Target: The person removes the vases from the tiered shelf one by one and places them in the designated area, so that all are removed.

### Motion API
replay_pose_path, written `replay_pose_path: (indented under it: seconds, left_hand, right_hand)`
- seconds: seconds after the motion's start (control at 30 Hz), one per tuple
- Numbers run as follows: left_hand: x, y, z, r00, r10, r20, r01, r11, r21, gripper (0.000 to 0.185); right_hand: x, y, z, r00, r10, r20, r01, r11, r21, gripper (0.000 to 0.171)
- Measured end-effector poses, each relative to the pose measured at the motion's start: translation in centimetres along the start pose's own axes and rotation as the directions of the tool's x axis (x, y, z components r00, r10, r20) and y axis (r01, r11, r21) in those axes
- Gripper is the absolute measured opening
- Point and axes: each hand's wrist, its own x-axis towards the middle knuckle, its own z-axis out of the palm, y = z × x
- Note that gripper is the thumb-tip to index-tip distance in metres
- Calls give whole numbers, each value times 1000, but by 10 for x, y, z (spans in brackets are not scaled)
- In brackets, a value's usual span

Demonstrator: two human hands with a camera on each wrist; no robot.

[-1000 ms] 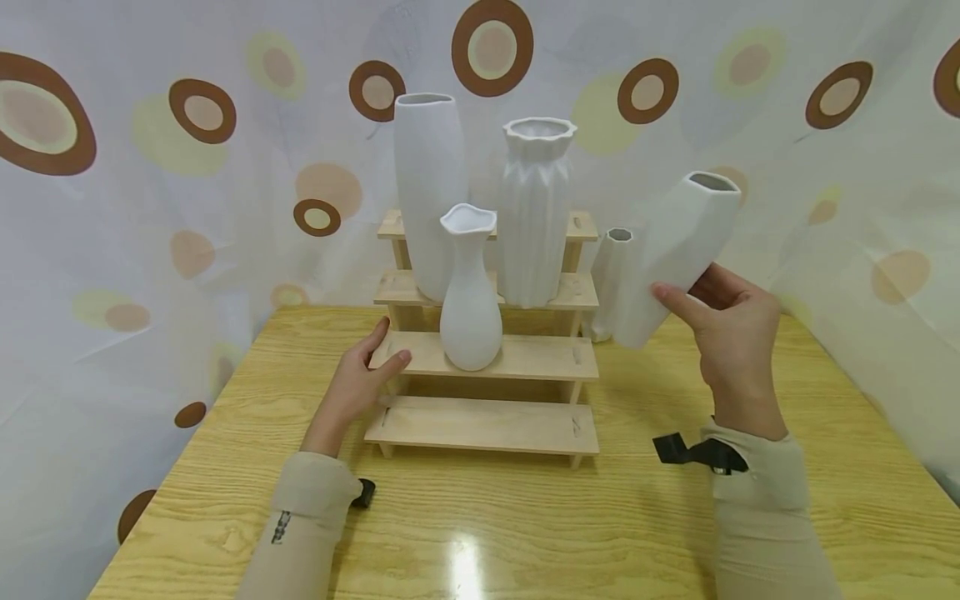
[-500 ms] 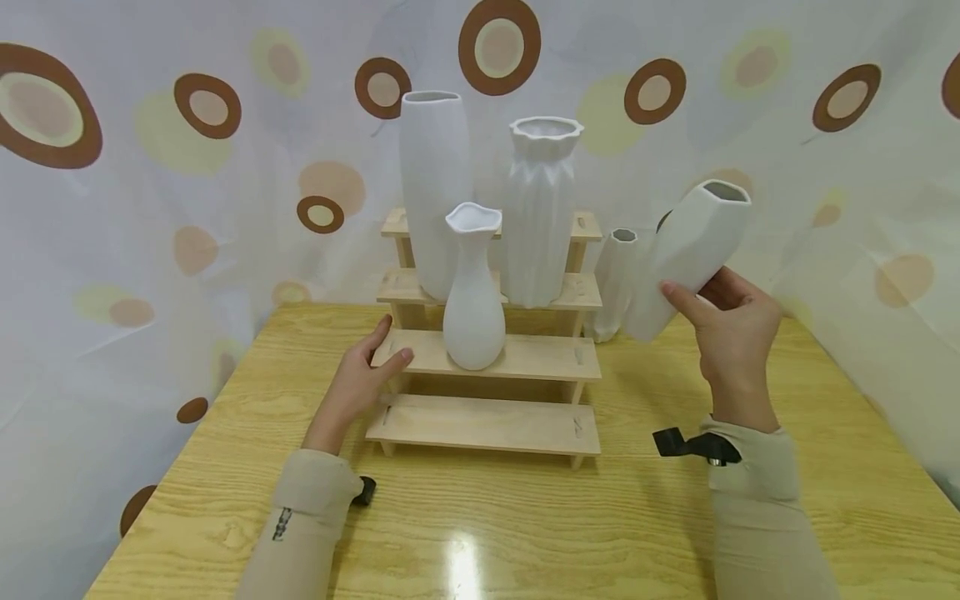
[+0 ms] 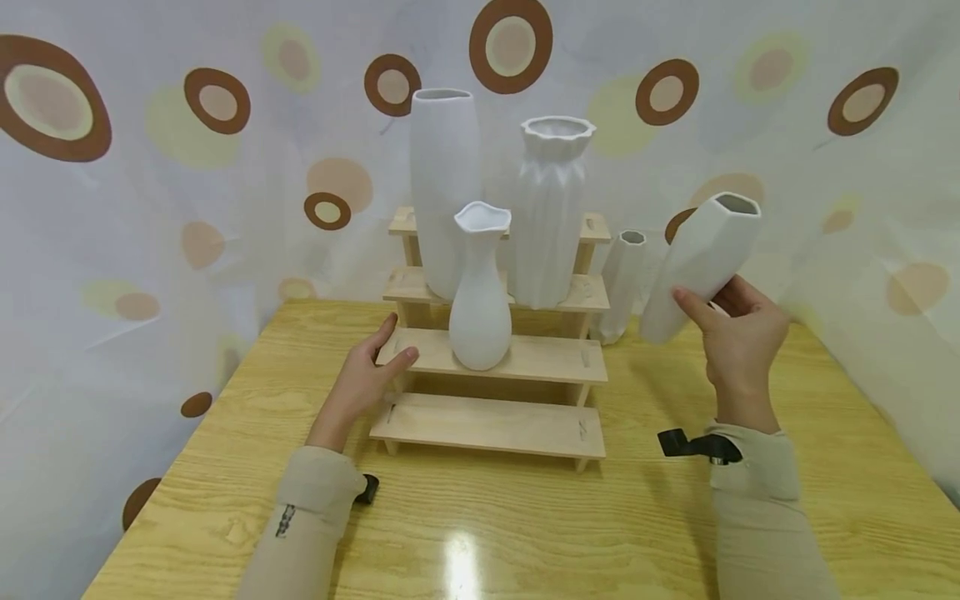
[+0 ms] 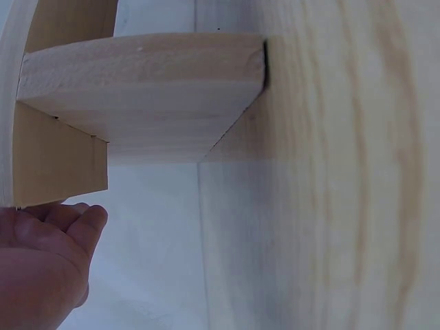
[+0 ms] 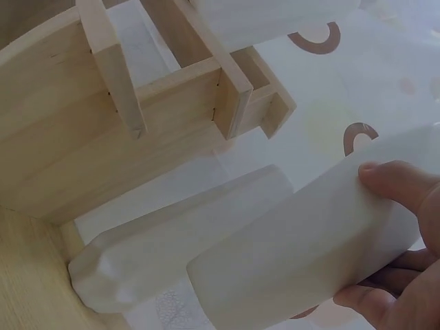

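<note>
My right hand [image 3: 746, 346] grips a smooth white faceted vase [image 3: 705, 262] in the air, thumb in front and fingers behind; the vase leans, its mouth up and to the right. In the right wrist view the held vase's base [image 5: 227, 282] is beside a second, fluted white vase [image 5: 172, 247] standing on the table. My left hand [image 3: 360, 379] holds the left end of a stepped wooden display stand [image 3: 491, 421], thumb at the third tier's front. On that tier stands a narrow-necked white vase [image 3: 482, 304]; its fingers are partly hidden in the left wrist view.
Higher on the stand are a tall smooth white vase [image 3: 444, 183] and a ruffle-rimmed pleated vase [image 3: 551, 217]. The yellow wood-grain table [image 3: 540, 533] extends around the stand. A patterned curtain [image 3: 247, 183] hangs behind.
My right hand has brought the held vase slightly down and to the right, widening the gap to the standing fluted vase. The left hand stays on the stand; the head view has shifted a little.
</note>
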Motion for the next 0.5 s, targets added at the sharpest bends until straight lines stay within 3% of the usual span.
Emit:
replay_pose_path:
  seconds: [0.5]
  left_hand:
    - [2,-1,0,1000,10,-11,-10,1000,6,83]
  right_hand:
    - [9,31,2,999,-8,-45,3,993,-117,57]
